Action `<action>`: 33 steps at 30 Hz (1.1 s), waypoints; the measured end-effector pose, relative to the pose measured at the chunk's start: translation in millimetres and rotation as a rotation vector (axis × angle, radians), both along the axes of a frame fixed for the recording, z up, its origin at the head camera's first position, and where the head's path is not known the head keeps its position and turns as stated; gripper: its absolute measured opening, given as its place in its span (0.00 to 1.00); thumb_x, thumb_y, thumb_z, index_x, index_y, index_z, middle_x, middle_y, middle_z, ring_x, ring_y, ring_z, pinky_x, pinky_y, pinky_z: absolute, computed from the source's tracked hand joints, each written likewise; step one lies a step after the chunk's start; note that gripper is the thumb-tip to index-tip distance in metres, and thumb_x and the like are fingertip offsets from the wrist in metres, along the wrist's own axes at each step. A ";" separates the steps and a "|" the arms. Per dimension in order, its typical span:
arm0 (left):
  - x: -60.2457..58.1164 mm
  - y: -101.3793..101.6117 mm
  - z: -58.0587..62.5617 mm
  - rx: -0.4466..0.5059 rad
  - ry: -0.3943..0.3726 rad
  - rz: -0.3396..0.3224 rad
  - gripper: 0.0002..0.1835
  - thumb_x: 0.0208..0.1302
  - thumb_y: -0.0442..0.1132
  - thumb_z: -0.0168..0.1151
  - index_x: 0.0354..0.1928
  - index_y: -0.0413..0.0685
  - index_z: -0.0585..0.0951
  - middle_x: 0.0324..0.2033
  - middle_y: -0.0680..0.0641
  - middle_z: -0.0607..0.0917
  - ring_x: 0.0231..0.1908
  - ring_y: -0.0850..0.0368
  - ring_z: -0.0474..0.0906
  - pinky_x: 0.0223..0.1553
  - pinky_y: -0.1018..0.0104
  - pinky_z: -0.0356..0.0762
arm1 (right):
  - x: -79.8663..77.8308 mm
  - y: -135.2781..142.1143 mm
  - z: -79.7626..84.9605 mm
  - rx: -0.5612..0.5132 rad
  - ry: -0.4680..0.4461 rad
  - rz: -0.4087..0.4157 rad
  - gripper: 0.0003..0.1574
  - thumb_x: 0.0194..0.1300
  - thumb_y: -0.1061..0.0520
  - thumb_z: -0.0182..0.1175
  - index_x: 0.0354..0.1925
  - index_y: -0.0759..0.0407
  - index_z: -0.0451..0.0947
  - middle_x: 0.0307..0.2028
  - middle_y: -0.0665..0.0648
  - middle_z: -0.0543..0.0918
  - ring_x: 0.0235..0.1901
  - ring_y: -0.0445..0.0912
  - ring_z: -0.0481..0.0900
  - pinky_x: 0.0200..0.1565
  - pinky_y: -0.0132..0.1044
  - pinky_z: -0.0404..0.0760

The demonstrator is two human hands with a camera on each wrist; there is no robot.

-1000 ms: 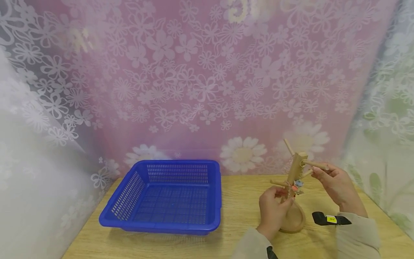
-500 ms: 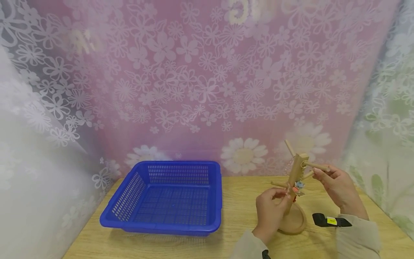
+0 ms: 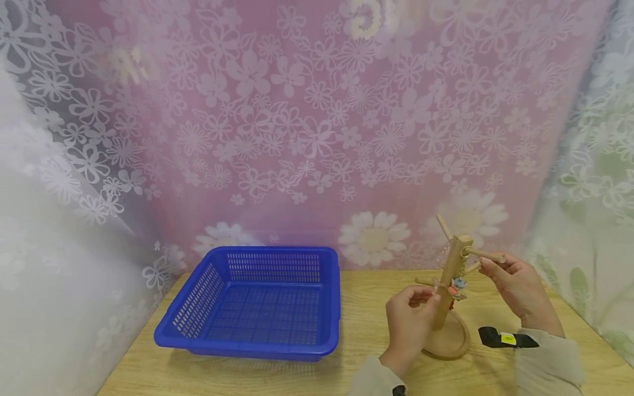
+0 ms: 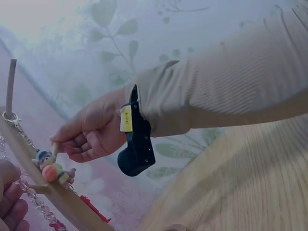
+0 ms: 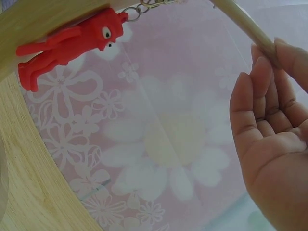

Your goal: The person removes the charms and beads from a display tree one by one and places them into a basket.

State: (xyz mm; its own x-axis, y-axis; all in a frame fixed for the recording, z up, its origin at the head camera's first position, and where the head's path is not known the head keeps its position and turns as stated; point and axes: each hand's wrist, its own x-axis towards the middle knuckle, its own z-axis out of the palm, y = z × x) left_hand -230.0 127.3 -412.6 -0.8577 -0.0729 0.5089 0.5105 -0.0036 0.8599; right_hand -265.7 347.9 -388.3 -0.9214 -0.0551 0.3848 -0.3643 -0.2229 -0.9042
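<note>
A wooden stand with pegs and a round base rises at the right of the table. My left hand is at its left side, thumb and fingers pinching a clear beaded bracelet by the left peg. My right hand pinches the tip of a lower right peg between thumb and fingers. From the upper right peg hangs a keychain with a small figure in a blue hat. A red figure keychain dangles lower, beside the post.
A blue plastic basket with slotted walls stands left on the wooden table. Another pink beaded strand hangs behind the post. Flower-patterned curtains close off the back and sides.
My left hand has shifted left, away from the post, and the beaded bracelet has come outward along the left peg with it. The right hand keeps its place on the peg.
</note>
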 end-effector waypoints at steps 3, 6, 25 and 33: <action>0.3 -3.3 1.4 0.021 -0.016 -0.002 0.02 0.57 0.39 0.67 0.32 0.50 0.85 0.29 0.55 0.86 0.31 0.71 0.78 0.36 0.72 0.76 | 0.7 -0.2 -0.1 -0.004 -0.002 0.001 0.14 0.69 0.66 0.49 0.43 0.59 0.81 0.45 0.44 0.73 0.38 0.35 0.79 0.45 0.20 0.75; -0.6 -7.5 3.0 0.021 -0.019 0.011 0.03 0.58 0.40 0.66 0.32 0.51 0.85 0.28 0.55 0.86 0.31 0.72 0.78 0.37 0.71 0.76 | 0.3 -0.9 -0.1 -0.011 0.000 0.006 0.14 0.69 0.66 0.49 0.43 0.58 0.81 0.45 0.44 0.73 0.38 0.35 0.79 0.45 0.20 0.75; -7.4 -32.9 17.2 0.038 -0.067 -0.001 0.04 0.56 0.41 0.67 0.32 0.50 0.84 0.29 0.53 0.86 0.31 0.69 0.76 0.39 0.71 0.76 | 0.6 1.9 -2.2 0.020 -0.032 -0.040 0.14 0.70 0.65 0.49 0.45 0.55 0.81 0.64 0.45 0.58 0.39 0.33 0.77 0.45 0.18 0.74; -12.7 -47.0 27.3 0.027 -0.047 0.028 0.06 0.55 0.45 0.69 0.31 0.51 0.85 0.29 0.52 0.86 0.30 0.69 0.76 0.37 0.72 0.76 | -0.9 0.2 -0.6 -0.016 -0.014 -0.005 0.15 0.69 0.67 0.48 0.43 0.57 0.81 0.40 0.44 0.78 0.37 0.36 0.79 0.44 0.21 0.76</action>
State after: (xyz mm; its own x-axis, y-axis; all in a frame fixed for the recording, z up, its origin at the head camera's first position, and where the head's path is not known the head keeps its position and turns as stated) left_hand -242.6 80.3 -385.3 -0.8779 -0.1100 0.4660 0.4701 -0.0134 0.8825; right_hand -266.5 348.1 -388.9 -0.9270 -0.0443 0.3724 -0.3525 -0.2360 -0.9056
